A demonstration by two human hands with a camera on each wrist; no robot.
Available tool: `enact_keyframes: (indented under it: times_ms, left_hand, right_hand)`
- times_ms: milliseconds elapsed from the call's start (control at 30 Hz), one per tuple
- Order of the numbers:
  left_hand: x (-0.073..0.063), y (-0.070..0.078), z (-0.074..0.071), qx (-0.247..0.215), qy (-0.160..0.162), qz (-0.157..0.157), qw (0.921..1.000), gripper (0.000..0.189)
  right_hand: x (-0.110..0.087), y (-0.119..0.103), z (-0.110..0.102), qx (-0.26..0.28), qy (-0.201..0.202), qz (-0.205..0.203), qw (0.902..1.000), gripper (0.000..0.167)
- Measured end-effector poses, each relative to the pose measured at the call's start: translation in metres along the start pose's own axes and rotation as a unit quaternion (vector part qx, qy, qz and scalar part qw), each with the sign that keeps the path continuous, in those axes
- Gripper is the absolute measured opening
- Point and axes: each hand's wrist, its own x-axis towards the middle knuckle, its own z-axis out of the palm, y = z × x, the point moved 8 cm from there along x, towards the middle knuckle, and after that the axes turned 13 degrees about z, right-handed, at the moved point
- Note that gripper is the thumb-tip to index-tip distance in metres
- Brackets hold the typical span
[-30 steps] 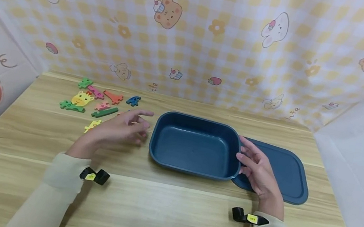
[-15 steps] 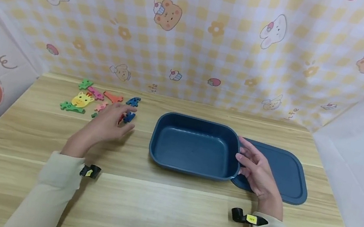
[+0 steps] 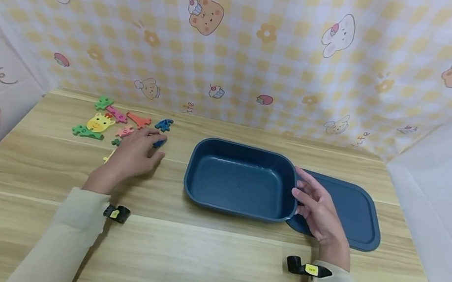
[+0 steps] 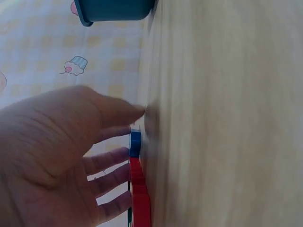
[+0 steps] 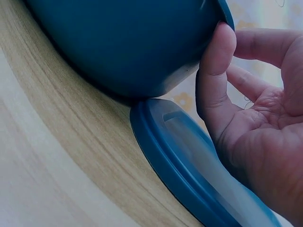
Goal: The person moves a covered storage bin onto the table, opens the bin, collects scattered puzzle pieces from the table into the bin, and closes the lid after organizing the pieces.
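Observation:
My left hand (image 3: 132,153) reaches over a group of colourful jigsaw puzzle pieces at the table's left. Its fingertips touch or nearly touch a blue piece (image 4: 135,143) and red pieces (image 4: 140,203) in the left wrist view; the thumb stands apart. Part of the group is hidden under this hand. A deep dark blue box (image 3: 241,183) stands at the middle, with nothing inside. At its right end my right hand (image 3: 321,214) holds the rim, thumb tip on the edge and fingers along the outer side. The matching lid (image 3: 353,212) lies flat beneath that hand.
Loose puzzle pieces lie around: a yellow giraffe head (image 3: 100,123), a green piece (image 3: 87,132), a magenta piece (image 3: 116,114), an orange piece (image 3: 138,120) and another blue piece (image 3: 164,124). A checked cloth (image 3: 240,53) hangs behind the wooden table (image 3: 196,266).
My left hand has moved left from beside the box to the puzzle pieces and lowered its fingers over them. The right hand stays at the box's rim.

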Motion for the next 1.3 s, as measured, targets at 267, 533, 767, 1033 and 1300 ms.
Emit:
enact_keyframes:
  times_ms: [267, 533, 767, 1033, 1300]
  left_hand:
    - [0.000, -0.001, -0.002, -0.009, 0.021, 0.003, 0.9997, 0.045]
    - [0.001, -0.001, -0.004, -0.012, 0.047, 0.006, 0.9988, 0.036]
    - [0.003, 0.001, -0.005, -0.004, 0.053, 0.013, 0.9985, 0.043]
    - [0.003, 0.005, -0.010, -0.035, 0.067, -0.008, 0.9971, 0.051]
    - [0.003, 0.007, -0.013, -0.039, 0.066, -0.011, 0.9970, 0.047]
  right_hand:
    - [0.001, -0.001, 0.000, 0.000, 0.000, 0.002, 1.0000, 0.064]
    - [0.001, 0.001, -0.001, -0.001, 0.006, 0.006, 1.0000, 0.064]
    - [0.000, 0.001, -0.001, 0.000, 0.006, 0.003, 1.0000, 0.064]
    - [0.002, 0.001, -0.002, 0.002, 0.003, -0.001, 1.0000, 0.065]
    - [0.002, 0.001, -0.001, -0.003, 0.000, -0.003, 1.0000, 0.065]
